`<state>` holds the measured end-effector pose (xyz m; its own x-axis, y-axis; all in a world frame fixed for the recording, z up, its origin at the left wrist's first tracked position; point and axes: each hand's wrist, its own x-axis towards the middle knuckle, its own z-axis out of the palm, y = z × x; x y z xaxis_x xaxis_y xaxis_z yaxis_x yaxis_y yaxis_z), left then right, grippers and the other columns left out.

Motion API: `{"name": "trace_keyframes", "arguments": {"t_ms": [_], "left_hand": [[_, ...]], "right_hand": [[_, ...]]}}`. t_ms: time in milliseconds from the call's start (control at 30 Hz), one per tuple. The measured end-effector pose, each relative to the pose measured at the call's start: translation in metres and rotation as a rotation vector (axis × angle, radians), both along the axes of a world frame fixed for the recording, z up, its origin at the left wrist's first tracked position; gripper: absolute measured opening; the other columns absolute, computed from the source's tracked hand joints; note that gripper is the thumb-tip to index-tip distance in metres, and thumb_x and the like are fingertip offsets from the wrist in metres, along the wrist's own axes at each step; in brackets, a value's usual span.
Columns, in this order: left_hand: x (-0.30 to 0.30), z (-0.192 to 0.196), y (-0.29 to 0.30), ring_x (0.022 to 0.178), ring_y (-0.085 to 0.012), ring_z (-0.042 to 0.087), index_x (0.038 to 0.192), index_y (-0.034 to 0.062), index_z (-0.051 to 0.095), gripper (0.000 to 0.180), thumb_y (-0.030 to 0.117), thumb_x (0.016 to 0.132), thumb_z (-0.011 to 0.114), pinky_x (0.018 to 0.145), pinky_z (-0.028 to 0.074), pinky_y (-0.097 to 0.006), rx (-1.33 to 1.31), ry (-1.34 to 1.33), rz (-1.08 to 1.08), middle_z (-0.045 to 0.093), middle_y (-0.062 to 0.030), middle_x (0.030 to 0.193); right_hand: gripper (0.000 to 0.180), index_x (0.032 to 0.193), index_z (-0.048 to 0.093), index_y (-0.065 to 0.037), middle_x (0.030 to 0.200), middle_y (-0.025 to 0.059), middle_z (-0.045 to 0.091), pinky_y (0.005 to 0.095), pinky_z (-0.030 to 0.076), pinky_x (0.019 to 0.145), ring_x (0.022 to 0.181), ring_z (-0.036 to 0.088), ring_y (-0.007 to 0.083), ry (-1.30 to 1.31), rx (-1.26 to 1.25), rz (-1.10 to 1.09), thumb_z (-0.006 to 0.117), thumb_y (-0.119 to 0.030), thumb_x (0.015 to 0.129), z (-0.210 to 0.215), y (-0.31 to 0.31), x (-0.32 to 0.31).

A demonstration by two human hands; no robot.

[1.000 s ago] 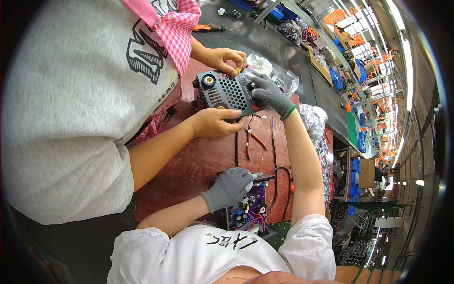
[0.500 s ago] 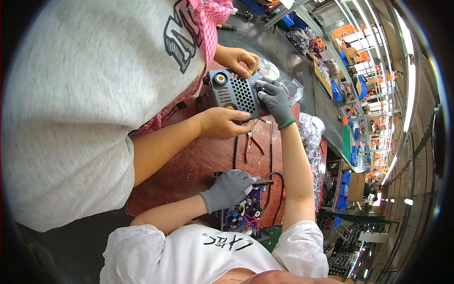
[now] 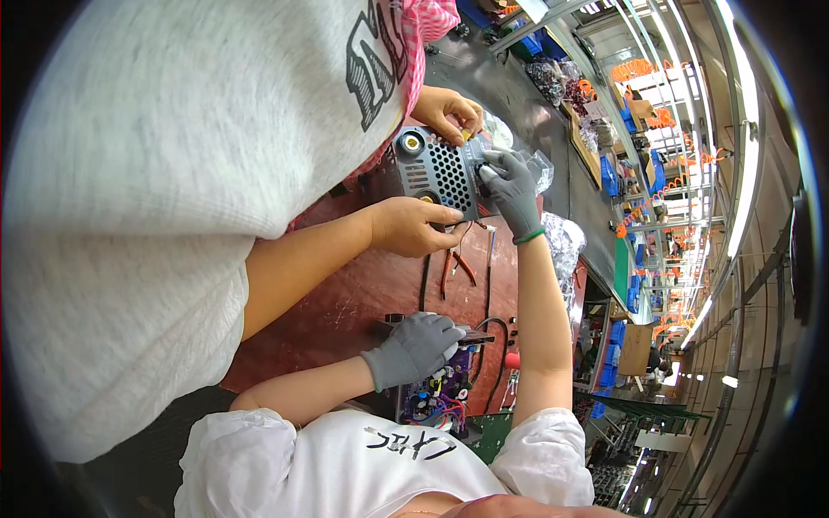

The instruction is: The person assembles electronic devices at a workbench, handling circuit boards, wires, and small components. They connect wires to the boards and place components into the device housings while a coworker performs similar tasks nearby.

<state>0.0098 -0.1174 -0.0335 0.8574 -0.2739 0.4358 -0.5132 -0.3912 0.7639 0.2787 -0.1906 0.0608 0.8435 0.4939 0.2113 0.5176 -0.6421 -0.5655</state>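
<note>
My left hand (image 3: 416,350), in a grey glove, is closed over the dark end plate of an opened electronic unit (image 3: 436,397) with purple circuit boards and coloured wires. My right hand (image 3: 515,192), also gloved, reaches to a grey metal casing (image 3: 449,177) with round vent holes and brass-centred sockets. Its thumb and finger pinch at a small black part (image 3: 483,169) on the casing's right side, partly hidden by the fingertips. A co-worker's bare hand (image 3: 419,226) steadies the casing's near edge; the other bare hand (image 3: 449,114) holds a small yellow item at the far edge.
Red-handled pliers (image 3: 458,269) and black cables (image 3: 490,276) lie on the reddish worktable (image 3: 328,302). Clear plastic bags (image 3: 561,246) sit at its right edge. The co-worker's body (image 3: 173,216) fills the left side. Beyond runs a dark bench (image 3: 561,155) below racks with blue bins.
The view has shifted slightly. A screwdriver at the far end is now covered by the co-worker's apron. My right fingers have shifted a little at the casing; my left hand stays on the unit.
</note>
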Motion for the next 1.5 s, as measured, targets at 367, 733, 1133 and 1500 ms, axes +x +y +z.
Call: {"name": "trace_keyframes", "arguments": {"t_ms": [367,733,1133,1500], "left_hand": [[0.000,0.001,0.001,0.092,-0.0267,0.063,0.113,0.0080,0.061,0.027,0.020,0.089,0.058,0.084,0.049,-0.041,-0.007,-0.039,0.027,0.061,-0.0094,0.093],[-0.001,0.002,0.004,0.093,-0.0277,0.062,0.110,0.0079,0.061,0.024,0.020,0.089,0.058,0.085,0.049,-0.041,-0.052,-0.023,0.018,0.060,-0.0100,0.095],[0.001,-0.001,-0.001,0.092,-0.0297,0.062,0.111,0.0093,0.062,0.023,0.021,0.093,0.053,0.084,0.049,-0.044,-0.043,0.030,-0.001,0.061,-0.0095,0.096],[-0.002,-0.005,-0.002,0.094,-0.0359,0.062,0.113,0.0081,0.063,0.025,0.023,0.096,0.052,0.082,0.049,-0.045,-0.029,0.020,0.027,0.063,-0.0149,0.102]], "right_hand": [[0.021,0.091,0.071,0.003,0.076,0.0040,0.067,0.0279,0.048,0.068,0.071,0.058,0.0102,0.262,-0.439,0.107,0.072,-0.017,0.084,0.047,0.022,0.053],[0.022,0.082,0.068,0.004,0.071,0.0164,0.065,0.0351,0.049,0.064,0.063,0.060,0.0225,0.073,-0.967,0.233,0.073,-0.016,0.072,0.052,0.067,0.058],[0.019,0.106,0.065,0.003,0.113,0.0168,0.065,0.0372,0.045,0.098,0.111,0.061,0.0286,-0.527,0.195,0.038,0.057,-0.002,0.090,0.083,-0.020,-0.065],[0.017,0.106,0.063,0.003,0.106,0.0069,0.064,0.0308,0.045,0.094,0.104,0.058,0.0164,-0.155,0.303,-0.558,0.054,-0.005,0.094,-0.033,-0.225,-0.291]]}}
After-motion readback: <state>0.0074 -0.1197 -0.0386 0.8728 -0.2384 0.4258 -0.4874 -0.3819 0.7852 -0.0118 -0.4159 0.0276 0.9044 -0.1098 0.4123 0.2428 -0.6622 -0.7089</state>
